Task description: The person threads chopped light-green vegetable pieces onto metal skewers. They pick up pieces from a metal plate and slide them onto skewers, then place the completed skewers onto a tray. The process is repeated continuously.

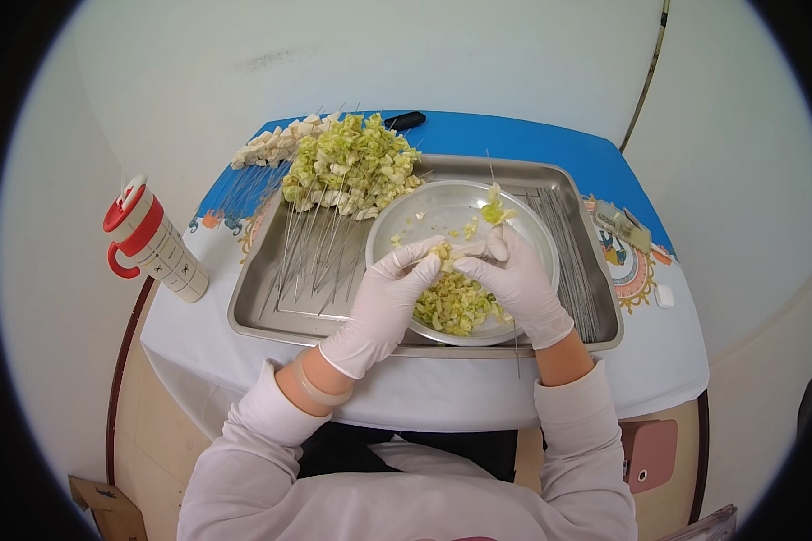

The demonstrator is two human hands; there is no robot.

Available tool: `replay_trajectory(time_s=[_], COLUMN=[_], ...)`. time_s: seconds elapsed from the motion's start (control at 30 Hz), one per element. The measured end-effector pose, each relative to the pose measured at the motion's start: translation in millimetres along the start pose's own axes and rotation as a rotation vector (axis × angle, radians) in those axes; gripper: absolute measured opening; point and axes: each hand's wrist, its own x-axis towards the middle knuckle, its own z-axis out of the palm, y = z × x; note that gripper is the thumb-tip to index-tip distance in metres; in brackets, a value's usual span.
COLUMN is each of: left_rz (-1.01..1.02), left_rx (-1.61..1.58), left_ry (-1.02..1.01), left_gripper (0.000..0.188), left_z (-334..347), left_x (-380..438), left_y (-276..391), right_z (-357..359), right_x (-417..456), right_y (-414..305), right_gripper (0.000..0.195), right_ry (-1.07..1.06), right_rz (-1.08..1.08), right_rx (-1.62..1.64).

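Observation:
White gloves cover both of my hands above a round metal bowl (396, 220). Between the thumb and fingers of my left hand (386, 294) is a small bunch of pale green leaf pieces (443, 254). The fingertips of my right hand (524, 287) meet the same bunch. My right hand also grips a thin metal skewer (517, 351), whose lower end sticks out below the hand. Threaded leaf pieces (493, 208) sit on its upper part. Beneath my hands, a heap of chopped leaf pieces (457, 308) lies in the bowl.
A steel tray (257, 311) holds the bowl, loaded leaf skewers (352, 162) at left and bare metal skewers (568, 270) at right. Beyond its left corner are skewers of white chunks (281, 143). A red-lidded bottle (159, 247), a clear box (622, 226) and a black object (404, 121) surround it.

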Motion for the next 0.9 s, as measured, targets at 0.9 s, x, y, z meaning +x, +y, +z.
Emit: replay_trajectory(time_s=[0.9], left_rz=[0.025], left_rx=[-0.005], left_ry=[-0.150], left_gripper=[0.022], left_z=[-2], left_x=[0], left_y=[-4], right_z=[-6], right_x=[3], right_y=[13], right_gripper=[0.047], right_ry=[-0.002], right_rz=[-0.126], right_rx=[-0.058])
